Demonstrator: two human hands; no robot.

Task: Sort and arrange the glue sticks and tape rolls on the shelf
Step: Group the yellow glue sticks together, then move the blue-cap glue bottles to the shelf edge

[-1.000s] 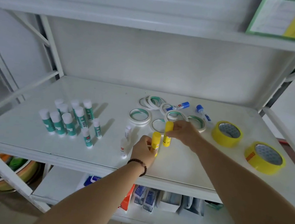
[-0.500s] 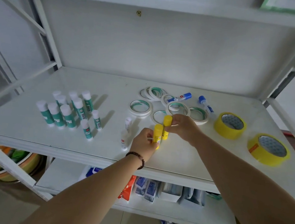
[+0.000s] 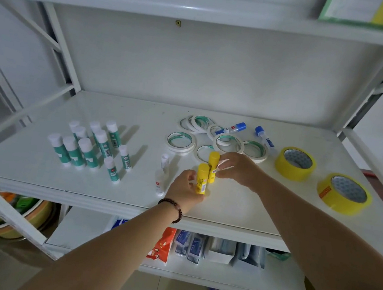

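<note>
Two yellow glue sticks are standing upright, touching, at the shelf [image 3: 238, 205] front: your left hand [image 3: 186, 189] is gripping the near glue stick [image 3: 202, 179], your right hand [image 3: 240, 170] is pinching the far glue stick [image 3: 213, 166]. White tape rolls [image 3: 219, 139] are lying just behind.

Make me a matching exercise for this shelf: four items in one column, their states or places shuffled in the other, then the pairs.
Items:
1. yellow glue sticks
2. green glue sticks
3. blue-capped glue sticks
4. yellow tape rolls

States or places:
A. lying flat at the shelf's right end
B. standing clustered on the left
C. upright, one held by each of the two hands
D. lying on their sides at the back by the white tape rings

Pairs: 1-C, 2-B, 3-D, 4-A
</note>
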